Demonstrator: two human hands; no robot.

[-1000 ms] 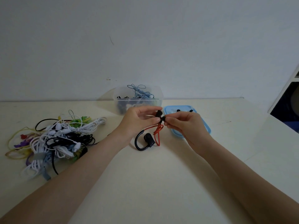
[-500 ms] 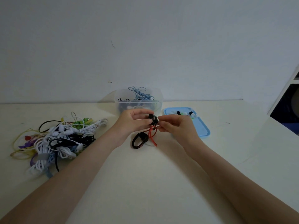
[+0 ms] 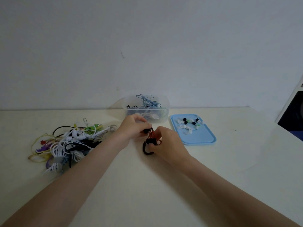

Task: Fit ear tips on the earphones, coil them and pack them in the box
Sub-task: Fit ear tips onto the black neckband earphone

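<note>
Only the head view here, so we're looking down at a cream table [image 3: 147,194] with a plain wall behind it.

No brand names, labels or writing we can read anywhere; everything's too small or just blank.

Dead centre, our left hand [image 3: 131,130] has its fingers curled in and is pinching one black earbud [image 3: 146,131] of the red-and-black earphones [image 3: 151,141]. Our right hand [image 3: 167,145], at about 4 o'clock from the left one and almost touching it, is curled round the other end, with the red cord bunched in its fingers and the black ear hook [image 3: 146,152] sticking out underneath, down against the tabletop.

The clear plastic box [image 3: 165,115] sits at 12 o'clock from the hands, near the table's far edge by the wall, with blue and black cables already inside. At 2 o'clock is the blue tray [image 3: 201,138] holding loose ear tips [image 3: 188,124], black, white and a few green, all clustered in its far-left corner. Over at 9 o'clock is a big tangled pile of earphones [image 3: 68,143], white, black, yellow, purple, green.

Room-wise, the whole near half of the table between and around our forearms is bare, and so is the stretch to the right of the tray out to the table's right edge. A dark shelf opening [image 3: 293,117] shows at 3 o'clock past that edge.
</note>
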